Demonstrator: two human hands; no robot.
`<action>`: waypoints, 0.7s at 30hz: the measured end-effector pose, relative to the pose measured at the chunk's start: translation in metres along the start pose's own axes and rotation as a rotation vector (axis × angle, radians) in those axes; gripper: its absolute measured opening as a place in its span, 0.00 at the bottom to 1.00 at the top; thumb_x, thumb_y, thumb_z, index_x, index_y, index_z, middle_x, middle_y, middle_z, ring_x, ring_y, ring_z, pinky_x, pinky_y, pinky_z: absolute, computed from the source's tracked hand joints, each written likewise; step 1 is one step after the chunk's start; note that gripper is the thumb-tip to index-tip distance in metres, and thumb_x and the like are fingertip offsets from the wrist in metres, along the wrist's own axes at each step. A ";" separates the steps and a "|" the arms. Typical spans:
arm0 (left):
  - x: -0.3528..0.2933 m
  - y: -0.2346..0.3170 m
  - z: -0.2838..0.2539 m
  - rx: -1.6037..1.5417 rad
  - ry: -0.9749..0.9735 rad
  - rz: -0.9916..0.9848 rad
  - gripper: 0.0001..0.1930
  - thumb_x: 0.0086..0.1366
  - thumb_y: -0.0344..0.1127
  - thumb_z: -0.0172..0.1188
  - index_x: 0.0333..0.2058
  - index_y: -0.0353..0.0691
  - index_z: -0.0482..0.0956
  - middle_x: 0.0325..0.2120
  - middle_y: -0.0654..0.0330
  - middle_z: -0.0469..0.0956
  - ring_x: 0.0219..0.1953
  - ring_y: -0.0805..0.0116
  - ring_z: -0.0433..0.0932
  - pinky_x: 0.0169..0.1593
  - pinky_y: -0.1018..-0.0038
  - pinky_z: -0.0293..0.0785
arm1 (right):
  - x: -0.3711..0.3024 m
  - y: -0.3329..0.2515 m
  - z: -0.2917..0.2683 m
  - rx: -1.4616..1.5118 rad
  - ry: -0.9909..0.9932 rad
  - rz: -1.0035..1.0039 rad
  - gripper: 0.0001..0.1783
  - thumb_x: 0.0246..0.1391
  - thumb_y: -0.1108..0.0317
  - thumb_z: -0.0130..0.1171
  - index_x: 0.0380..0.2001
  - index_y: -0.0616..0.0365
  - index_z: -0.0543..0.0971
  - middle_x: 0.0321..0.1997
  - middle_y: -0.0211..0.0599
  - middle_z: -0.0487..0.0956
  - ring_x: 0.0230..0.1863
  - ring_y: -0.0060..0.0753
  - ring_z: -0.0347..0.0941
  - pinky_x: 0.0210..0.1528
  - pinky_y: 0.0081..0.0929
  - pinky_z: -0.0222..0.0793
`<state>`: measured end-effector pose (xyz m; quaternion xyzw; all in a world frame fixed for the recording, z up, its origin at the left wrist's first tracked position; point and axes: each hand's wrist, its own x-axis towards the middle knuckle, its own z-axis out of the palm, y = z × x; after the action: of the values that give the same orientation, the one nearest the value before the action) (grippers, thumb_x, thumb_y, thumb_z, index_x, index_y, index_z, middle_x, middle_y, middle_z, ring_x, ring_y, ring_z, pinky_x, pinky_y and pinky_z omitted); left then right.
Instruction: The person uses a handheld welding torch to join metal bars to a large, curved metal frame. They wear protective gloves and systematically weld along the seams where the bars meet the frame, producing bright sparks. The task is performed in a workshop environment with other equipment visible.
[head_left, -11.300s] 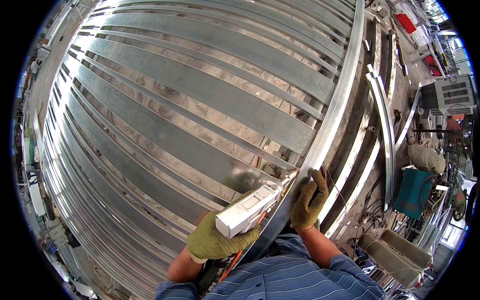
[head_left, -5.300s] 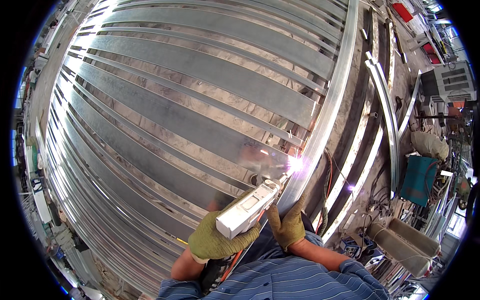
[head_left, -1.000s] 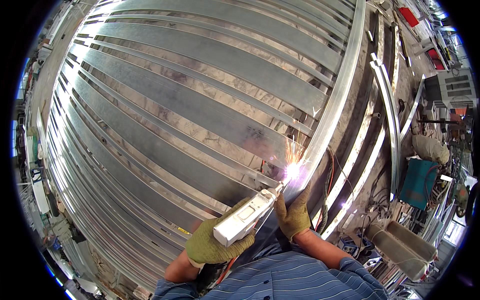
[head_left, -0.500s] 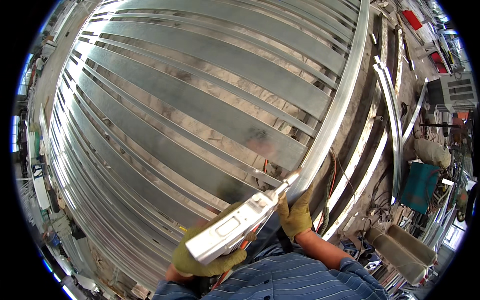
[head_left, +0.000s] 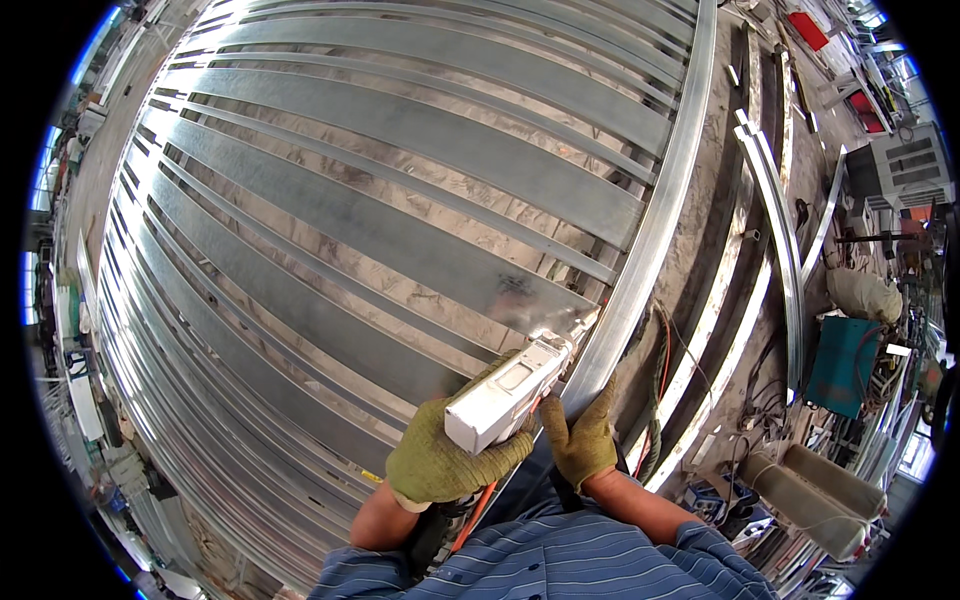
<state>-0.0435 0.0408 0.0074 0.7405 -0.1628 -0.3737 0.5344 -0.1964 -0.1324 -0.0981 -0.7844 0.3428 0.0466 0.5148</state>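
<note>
My left hand (head_left: 455, 460), in a yellow-green work glove, is wrapped round a white, box-shaped welding gun (head_left: 510, 385) with an orange-red cable below it. The gun's narrow tip points away from me, at the joint where a flat slat meets the long silvery edge tube (head_left: 640, 290) of a metal frame. My gloved right hand (head_left: 583, 440) straddles the near part of that tube, thumb on one side and fingers on the other. The wide metal slats (head_left: 400, 240) run leftward from the tube; a dark, smudged patch (head_left: 515, 290) marks one of them near the gun tip.
Right of the frame, long pale metal beams (head_left: 715, 330) and thin bent profiles (head_left: 785, 230) lie on the floor. Hoses and cables run beside the edge tube. A teal box (head_left: 842, 365), a grey machine (head_left: 912, 165) and a brown channel-shaped piece (head_left: 810, 500) stand further right.
My left hand has carried the welding gun forward and right, so its tip sits further up along the edge tube. The right hand stays on the tube; the view has shifted slightly.
</note>
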 end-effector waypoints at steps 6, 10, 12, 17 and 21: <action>0.003 0.006 0.005 0.100 0.042 0.041 0.32 0.59 0.34 0.82 0.62 0.37 0.83 0.43 0.59 0.92 0.44 0.74 0.90 0.47 0.72 0.85 | -0.001 0.002 0.002 -0.027 0.019 -0.007 0.66 0.66 0.46 0.66 0.79 0.77 0.34 0.69 0.76 0.71 0.67 0.69 0.76 0.70 0.48 0.70; 0.005 0.010 0.005 0.114 0.031 0.023 0.30 0.60 0.37 0.82 0.60 0.38 0.85 0.42 0.59 0.92 0.42 0.72 0.91 0.46 0.71 0.85 | 0.000 0.003 0.002 -0.010 0.025 -0.014 0.67 0.66 0.44 0.66 0.79 0.78 0.34 0.69 0.77 0.71 0.66 0.69 0.77 0.70 0.47 0.71; 0.004 0.010 0.007 0.107 0.034 0.006 0.29 0.60 0.38 0.81 0.59 0.38 0.85 0.42 0.59 0.92 0.42 0.71 0.91 0.46 0.71 0.85 | -0.001 0.004 0.003 -0.031 0.030 -0.008 0.67 0.65 0.43 0.66 0.79 0.78 0.34 0.68 0.77 0.72 0.65 0.69 0.78 0.69 0.47 0.72; 0.001 0.006 0.008 0.148 0.017 -0.003 0.29 0.60 0.38 0.81 0.59 0.38 0.86 0.42 0.58 0.92 0.41 0.71 0.91 0.45 0.72 0.85 | -0.002 0.003 0.002 -0.047 0.033 0.004 0.67 0.65 0.42 0.66 0.79 0.76 0.34 0.66 0.75 0.75 0.59 0.67 0.82 0.64 0.47 0.77; 0.001 0.007 0.008 0.184 0.021 0.013 0.30 0.60 0.38 0.82 0.59 0.37 0.85 0.42 0.56 0.92 0.41 0.73 0.90 0.44 0.72 0.85 | -0.002 0.003 0.002 -0.040 0.033 0.001 0.67 0.65 0.44 0.66 0.80 0.75 0.33 0.64 0.74 0.77 0.57 0.66 0.83 0.61 0.47 0.79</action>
<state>-0.0479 0.0320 0.0123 0.7893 -0.1958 -0.3458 0.4682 -0.1992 -0.1304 -0.1011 -0.7949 0.3506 0.0407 0.4935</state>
